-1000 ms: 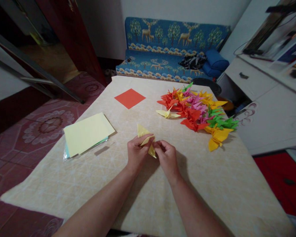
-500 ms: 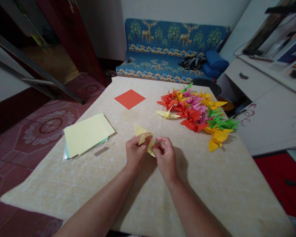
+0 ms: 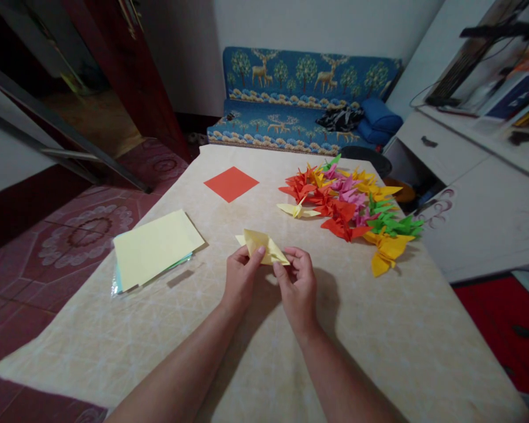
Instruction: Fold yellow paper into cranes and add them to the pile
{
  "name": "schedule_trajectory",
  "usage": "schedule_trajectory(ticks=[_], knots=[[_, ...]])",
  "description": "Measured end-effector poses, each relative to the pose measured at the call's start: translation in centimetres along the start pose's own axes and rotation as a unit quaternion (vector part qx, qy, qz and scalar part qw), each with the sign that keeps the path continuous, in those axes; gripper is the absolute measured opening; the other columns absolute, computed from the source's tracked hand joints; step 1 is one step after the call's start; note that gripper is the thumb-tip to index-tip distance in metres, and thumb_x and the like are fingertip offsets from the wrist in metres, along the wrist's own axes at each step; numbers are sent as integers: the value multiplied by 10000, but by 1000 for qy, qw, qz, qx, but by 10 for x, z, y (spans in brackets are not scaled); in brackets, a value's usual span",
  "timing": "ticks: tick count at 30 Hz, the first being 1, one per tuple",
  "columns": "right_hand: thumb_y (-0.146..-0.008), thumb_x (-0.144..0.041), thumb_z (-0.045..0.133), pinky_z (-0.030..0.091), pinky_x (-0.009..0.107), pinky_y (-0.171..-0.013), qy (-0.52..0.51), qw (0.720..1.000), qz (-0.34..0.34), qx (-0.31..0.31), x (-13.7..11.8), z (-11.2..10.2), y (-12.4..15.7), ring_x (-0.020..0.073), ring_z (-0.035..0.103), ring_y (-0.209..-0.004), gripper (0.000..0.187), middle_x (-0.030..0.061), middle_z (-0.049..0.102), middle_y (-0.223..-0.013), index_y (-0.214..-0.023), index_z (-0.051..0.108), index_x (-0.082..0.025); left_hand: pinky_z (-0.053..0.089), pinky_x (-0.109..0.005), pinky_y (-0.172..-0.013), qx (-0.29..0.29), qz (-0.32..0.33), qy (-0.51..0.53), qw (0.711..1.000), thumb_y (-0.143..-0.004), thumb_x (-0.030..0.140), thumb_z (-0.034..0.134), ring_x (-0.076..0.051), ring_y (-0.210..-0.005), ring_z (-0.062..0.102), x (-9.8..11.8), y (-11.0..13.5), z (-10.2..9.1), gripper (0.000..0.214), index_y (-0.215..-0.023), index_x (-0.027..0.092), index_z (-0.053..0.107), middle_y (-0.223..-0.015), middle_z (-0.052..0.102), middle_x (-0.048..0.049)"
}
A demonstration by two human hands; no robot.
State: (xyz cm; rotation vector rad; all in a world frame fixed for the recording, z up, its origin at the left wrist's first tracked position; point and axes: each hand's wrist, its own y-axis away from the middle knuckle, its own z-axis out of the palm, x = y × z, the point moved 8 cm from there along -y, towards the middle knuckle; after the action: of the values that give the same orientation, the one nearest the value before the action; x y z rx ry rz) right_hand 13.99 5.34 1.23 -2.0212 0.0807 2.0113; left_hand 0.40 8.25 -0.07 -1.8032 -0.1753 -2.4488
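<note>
A partly folded piece of pale yellow origami paper [image 3: 264,245] is held up between both hands, above the near middle of the table. My left hand [image 3: 241,271] grips its left side, thumb on the near face and fingers behind. At its right corner, my right hand [image 3: 297,282] pinches the paper between thumb and fingers. Beyond the hands lies a finished pale yellow paper crane [image 3: 298,210], its wings spread. Farther left, a flat red paper square [image 3: 231,184] rests on the cloth.
Many paper cranes [image 3: 346,202] in red, orange, pink and green crowd the table's right side. On the left sits a stack of pale yellow sheets [image 3: 158,249] over a clear wrapper. The light tablecloth [image 3: 158,346] covers the table. A blue sofa [image 3: 286,117] stands behind.
The yellow paper has been turned, so a broad folded face now shows toward me. My left thumb has shifted onto that face. The whole view has tilted slightly upward.
</note>
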Motion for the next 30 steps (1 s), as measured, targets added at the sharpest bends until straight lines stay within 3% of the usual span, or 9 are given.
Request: schedule_trajectory(ticks=[3,7,20,30], knots=[[-840,-246,578,523,279,-680,84,993,-80,29,-14,-11,-3,167,617,-801,204,57,624,-984,-1041,571,-214,466,-248,-689,-29,-8,-16,999,-695,325,752,-147,-706,614,-1,1,5,251,-847,131,704,-804,704,-45],[-851,-199,551,515,294,-708,133,978,-159,23,-27,-13,-5,192,597,-908,111,79,595,-1000,-927,631,-208,472,-259,-700,-21,-11,-4,1000,-669,277,767,-150,-711,618,-2,1,5,220,-833,144,703,-805,705,-40],[-822,-257,594,497,270,-663,118,991,-67,13,-2,-17,-11,168,627,-721,66,31,650,-782,-821,620,-196,464,-250,-653,3,-19,11,1000,-630,165,754,-133,-657,607,-4,1,5,142,-764,163,708,-745,700,-23],[-801,-244,602,511,280,-666,98,994,-43,17,3,-16,-11,172,654,-683,74,31,678,-738,-759,629,-190,471,-266,-635,7,-32,3,999,-637,216,758,-150,-649,616,-10,0,2,166,-783,150,714,-741,701,-41]])
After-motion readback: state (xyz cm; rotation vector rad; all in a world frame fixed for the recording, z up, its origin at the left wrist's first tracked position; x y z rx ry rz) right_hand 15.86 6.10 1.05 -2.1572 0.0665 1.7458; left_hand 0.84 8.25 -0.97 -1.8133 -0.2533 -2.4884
